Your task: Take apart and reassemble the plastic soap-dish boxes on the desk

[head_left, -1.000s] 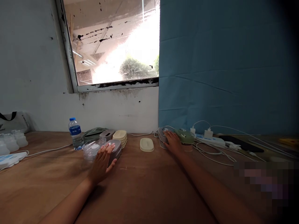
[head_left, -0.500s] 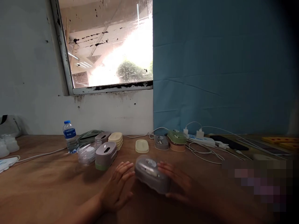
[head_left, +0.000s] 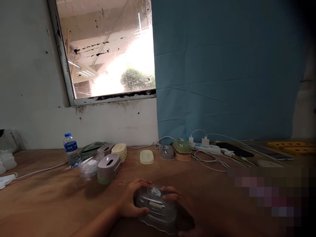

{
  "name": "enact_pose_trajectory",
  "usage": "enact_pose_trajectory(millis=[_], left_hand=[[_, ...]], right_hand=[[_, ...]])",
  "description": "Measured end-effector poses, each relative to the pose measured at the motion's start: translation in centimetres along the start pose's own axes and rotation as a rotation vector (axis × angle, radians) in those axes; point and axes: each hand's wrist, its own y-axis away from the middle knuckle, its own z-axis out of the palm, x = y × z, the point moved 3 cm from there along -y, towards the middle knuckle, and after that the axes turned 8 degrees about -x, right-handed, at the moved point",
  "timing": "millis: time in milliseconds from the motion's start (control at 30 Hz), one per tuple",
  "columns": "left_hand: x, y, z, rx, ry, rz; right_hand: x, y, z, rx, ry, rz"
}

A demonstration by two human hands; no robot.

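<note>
1. Clear-covered grey box (head_left: 158, 217) has been brought nearer the wearer since the earlier frame; its left end has been met by the left hand (head_left: 131, 199).
2. Box is placed low centre, between both hands; whether it is rested on the table (head_left: 56, 200) can't be told.
3. Left end is grasped: fingers wrapped over far edge, thumb laid on top.
4. Right top edge is touched by the right hand (head_left: 189, 208); thumb blurred, grip can't be told.
5. Long axis unclear; pale slot (head_left: 156, 205) is aligned roughly left-right, hand to hand.
6. Neither hand is clearly nearer.
</note>
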Motion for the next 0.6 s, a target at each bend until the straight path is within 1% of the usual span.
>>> enact_pose_trajectory(millis=[100, 167, 267, 367, 400, 467, 600], left_hand=[[0.2, 0.0, 0.2, 0.019, 0.029, -0.076], [0.2, -0.1, 0.3, 0.058, 0.059, -0.136], [0.0, -0.2, 0.3, 0.121, 0.178, -0.23], [-0.3, -0.3, 0.4, 0.127, 0.298, -0.294], [-0.4, -0.2, 0.4, 0.121, 0.333, -0.305], [-0.7, -0.2, 0.6, 0.097, 0.418, -0.326], [-1.5, 0.1, 1.3, -0.013, 0.682, -0.324]], right_hand=[[0.2, -0.1, 0.2, 0.011, -0.048, 0.053], [0.2, -0.2, 0.1, 0.011, -0.072, 0.086], [0.1, -0.3, -0.2, -0.008, -0.14, 0.115], [-0.2, -0.4, -0.4, -0.024, -0.245, 0.102], [-0.2, -0.5, -0.4, -0.006, -0.291, 0.101], [0.1, -0.7, -0.3, 0.072, -0.386, 0.121], [2.3, -1.3, 0.3, 0.272, -0.516, 0.207]])
